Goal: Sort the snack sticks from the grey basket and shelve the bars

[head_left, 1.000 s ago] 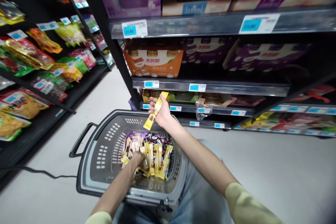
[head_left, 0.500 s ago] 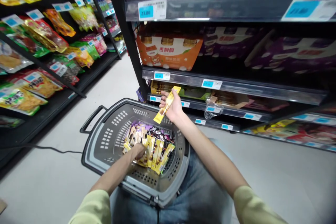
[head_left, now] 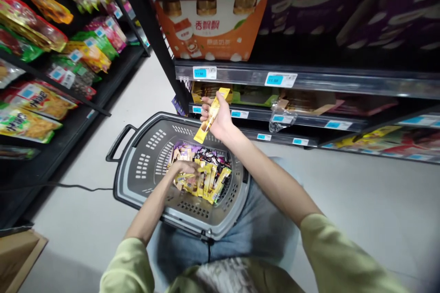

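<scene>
My right hand (head_left: 220,119) is closed around a yellow stick sachet (head_left: 207,123), held slantwise above the far right rim of a grey shopping basket (head_left: 137,187). Down inside the basket, my left hand (head_left: 185,167) has its fingers bent over another yellow stick sachet (head_left: 205,169); the fingertips are partly hidden and a little blurred. Beneath and beside it lie several more yellow sachets (head_left: 217,187), some fanned out in a row. Purple, dark and beige packets (head_left: 184,150) fill the far part of the pile.
Ahead stands a black shelf with an orange multipack of drinks (head_left: 216,32) and, lower, an open yellow box of sachets (head_left: 202,91). Bagged snacks (head_left: 44,100) hang on racks at left. A cardboard box (head_left: 24,256) sits at lower left; a black cable (head_left: 82,187) crosses the floor.
My left hand has risen slightly from the pile with a yellow sachet at its fingers. My right hand still holds its sachet over the basket. The view has tilted downward.
</scene>
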`<state>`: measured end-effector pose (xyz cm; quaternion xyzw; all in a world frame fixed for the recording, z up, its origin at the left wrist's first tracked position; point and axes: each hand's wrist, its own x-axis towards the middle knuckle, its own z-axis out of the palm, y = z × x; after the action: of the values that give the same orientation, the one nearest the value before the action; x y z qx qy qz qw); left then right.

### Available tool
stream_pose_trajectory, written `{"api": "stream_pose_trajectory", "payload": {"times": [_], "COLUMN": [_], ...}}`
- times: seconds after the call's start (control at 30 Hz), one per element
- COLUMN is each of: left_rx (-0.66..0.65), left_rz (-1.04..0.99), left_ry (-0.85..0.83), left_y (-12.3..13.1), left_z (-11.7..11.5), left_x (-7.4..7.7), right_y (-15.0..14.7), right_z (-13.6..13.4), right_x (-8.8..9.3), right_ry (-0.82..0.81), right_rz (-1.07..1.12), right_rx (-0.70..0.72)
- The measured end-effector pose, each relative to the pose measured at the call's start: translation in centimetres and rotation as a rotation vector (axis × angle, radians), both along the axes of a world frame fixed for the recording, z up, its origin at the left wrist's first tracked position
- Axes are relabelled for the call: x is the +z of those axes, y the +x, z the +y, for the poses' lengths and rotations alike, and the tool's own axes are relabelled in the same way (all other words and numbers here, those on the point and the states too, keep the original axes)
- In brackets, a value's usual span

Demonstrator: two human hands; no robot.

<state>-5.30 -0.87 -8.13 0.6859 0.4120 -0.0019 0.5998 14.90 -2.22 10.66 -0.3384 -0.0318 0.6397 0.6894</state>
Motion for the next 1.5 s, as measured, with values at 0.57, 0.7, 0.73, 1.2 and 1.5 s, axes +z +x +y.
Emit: {"api": "stream_pose_trajectory", "payload": {"times": [0.57,0.7,0.73,1.2,1.5], "left_rx": [0.53,0.41,0.365,0.291,0.093], "left_rz": [-0.815,-0.676,-0.625,-0.249,-0.512], "left_ry": [-0.303,0.045,0.154,0.544,0.053], "left_y": [0.5,0.4,0.4,-2.4,-1.5], "left_z": [2.9,3.0,3.0,3.3,1.7], "left_x": [6.4,6.4,6.5,9.4,8.9], "right_y": [-2.3,-3.2,-3.2,-0.3,-2.5], "right_z": [-0.3,-0.4,-0.5,0.8,0.7], "right_x": [-2.0,-3.1,-3.4,-3.5,-4.9], "right_ry": [-0.03,-0.018,0.0,0.073,0.106], "right_rz": [-0.479,-0.983,-1.123,-1.565,-1.2], "right_rx": [0.332,0.237,0.201,0.008,0.115]}}
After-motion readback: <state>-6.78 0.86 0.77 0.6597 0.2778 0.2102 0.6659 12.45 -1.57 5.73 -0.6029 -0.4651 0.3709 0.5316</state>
